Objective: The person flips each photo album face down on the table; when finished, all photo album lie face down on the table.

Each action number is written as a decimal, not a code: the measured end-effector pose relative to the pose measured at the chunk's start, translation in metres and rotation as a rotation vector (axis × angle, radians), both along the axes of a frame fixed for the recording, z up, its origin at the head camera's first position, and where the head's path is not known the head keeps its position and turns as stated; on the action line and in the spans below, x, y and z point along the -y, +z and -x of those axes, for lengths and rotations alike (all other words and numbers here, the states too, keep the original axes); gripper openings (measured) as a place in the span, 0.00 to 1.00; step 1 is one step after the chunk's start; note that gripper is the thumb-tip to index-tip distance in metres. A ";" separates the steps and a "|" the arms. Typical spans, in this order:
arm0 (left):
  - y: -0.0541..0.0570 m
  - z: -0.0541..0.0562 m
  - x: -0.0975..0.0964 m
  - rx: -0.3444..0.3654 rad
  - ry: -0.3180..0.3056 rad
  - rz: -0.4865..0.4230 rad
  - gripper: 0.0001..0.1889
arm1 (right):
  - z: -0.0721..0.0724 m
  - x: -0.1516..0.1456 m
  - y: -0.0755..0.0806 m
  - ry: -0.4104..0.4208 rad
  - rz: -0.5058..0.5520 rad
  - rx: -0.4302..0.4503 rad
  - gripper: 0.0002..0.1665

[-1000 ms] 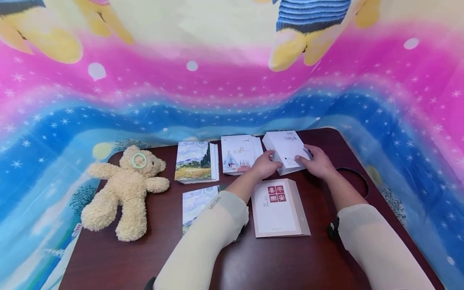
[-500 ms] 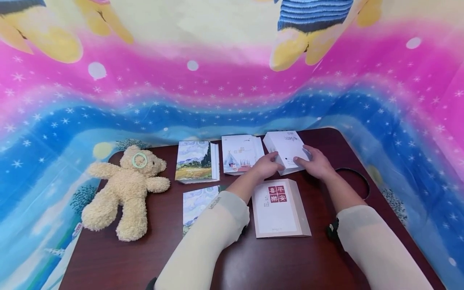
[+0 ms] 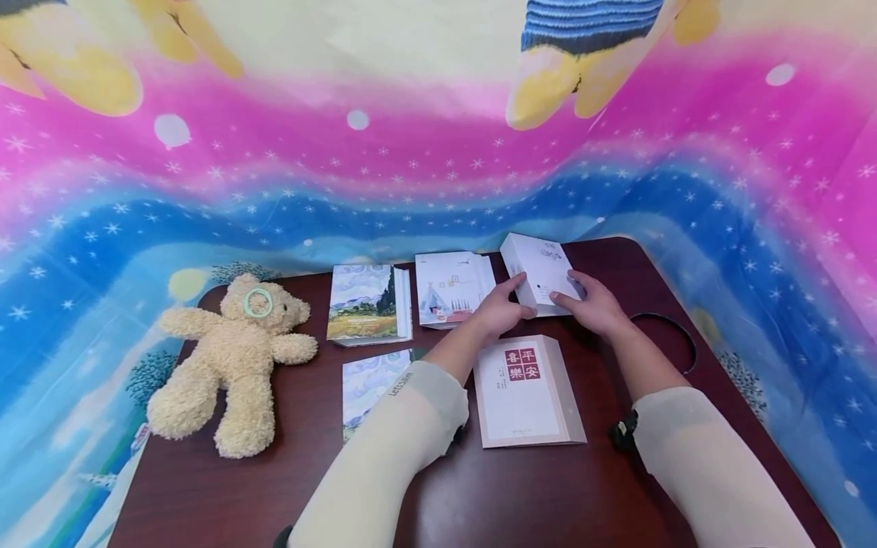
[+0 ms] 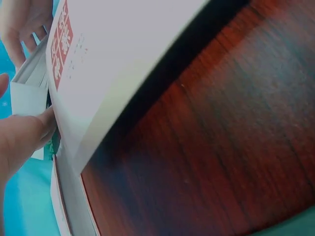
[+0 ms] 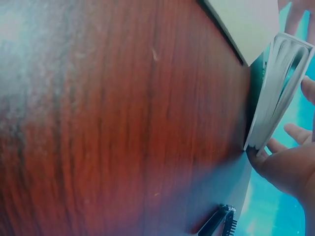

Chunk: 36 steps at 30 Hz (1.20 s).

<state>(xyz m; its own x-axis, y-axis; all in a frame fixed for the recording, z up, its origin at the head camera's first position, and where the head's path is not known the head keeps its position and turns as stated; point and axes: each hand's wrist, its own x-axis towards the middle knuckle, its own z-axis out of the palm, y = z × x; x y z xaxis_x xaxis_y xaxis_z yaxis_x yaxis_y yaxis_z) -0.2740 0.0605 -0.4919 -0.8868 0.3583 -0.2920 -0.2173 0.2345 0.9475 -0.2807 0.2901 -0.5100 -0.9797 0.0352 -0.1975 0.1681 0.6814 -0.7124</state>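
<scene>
A thick white book with dark printed characters is at the back right of the table, its far end tilted up. My left hand grips its left side near the front corner. On the right side my right hand holds it, thumb over the cover. Page edges of the book face the right wrist camera, with the right hand at its lower corner. The left wrist view has the left hand against the book's side; some fingertips are hidden.
Nearby lie a book with red character squares, a tent-picture book and a landscape-cover book. Another painted cover is partly under the left sleeve. A teddy bear lies left; a black toothed headband lies right.
The white book's far end has risen and the book now sits more tilted between both hands. The hands have hardly moved; the other books stay put.
</scene>
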 end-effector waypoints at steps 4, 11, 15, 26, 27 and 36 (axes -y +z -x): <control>0.001 0.001 0.000 -0.050 -0.009 0.023 0.45 | -0.002 0.002 0.002 0.010 0.040 0.015 0.58; -0.001 0.001 -0.003 -0.117 -0.052 0.078 0.47 | -0.002 0.002 0.002 0.053 0.047 0.010 0.56; -0.003 -0.001 -0.003 -0.131 -0.048 0.077 0.45 | -0.003 0.001 0.002 0.073 0.057 0.015 0.54; -0.002 -0.004 0.000 -0.141 -0.026 -0.055 0.43 | -0.008 0.008 0.009 0.154 0.093 0.046 0.58; -0.002 -0.004 0.000 -0.136 -0.023 -0.073 0.44 | -0.009 0.009 0.010 0.157 0.096 0.047 0.58; 0.003 -0.006 0.002 -0.146 0.043 -0.211 0.45 | -0.009 0.012 0.014 0.184 0.149 -0.008 0.55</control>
